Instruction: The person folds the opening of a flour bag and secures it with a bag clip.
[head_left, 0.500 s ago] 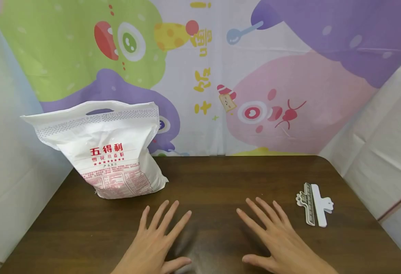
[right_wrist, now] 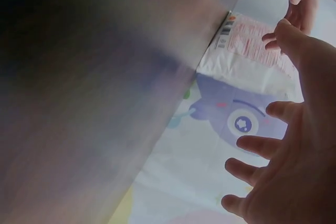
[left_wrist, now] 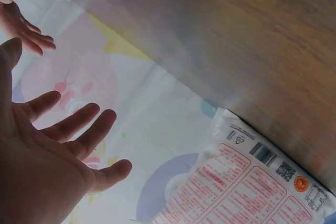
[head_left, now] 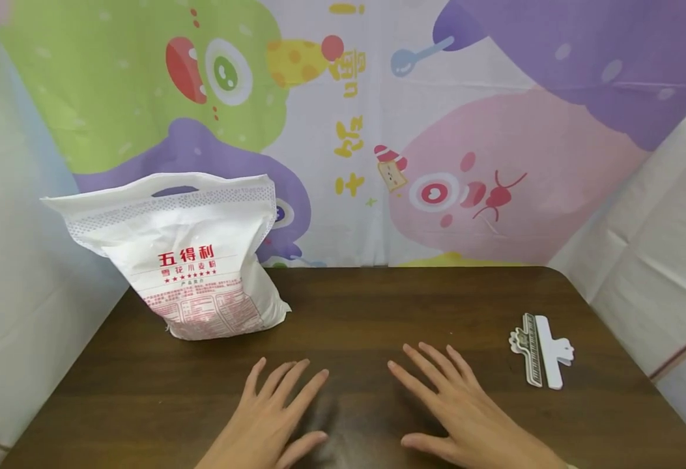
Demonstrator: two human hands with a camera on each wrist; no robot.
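Observation:
My left hand (head_left: 264, 413) is held over the near part of the table (head_left: 354, 312), palm down with fingers spread and nothing in them. Opposite it, my right hand (head_left: 461, 413) hovers the same way, fingers apart and likewise holding nothing. Beyond the left hand stands a white bag of wheat flour (head_left: 202, 228) with red print and a cut-out handle at its top. Off to the right of the right hand lie two clips side by side: a white one (head_left: 550, 352) with a scalloped handle and one with its grey ridged side showing (head_left: 531, 352).
A cartoon-printed curtain (head_left: 372, 215) hangs along the table's back edge. Pale sheets rise at the left (head_left: 14, 280) and right (head_left: 642, 247) sides. The flour bag takes up the back left of the table.
My right hand has moved slightly left, toward the left hand. The left hand's fingers have drawn a little nearer to me. The bag and clips have stayed in place.

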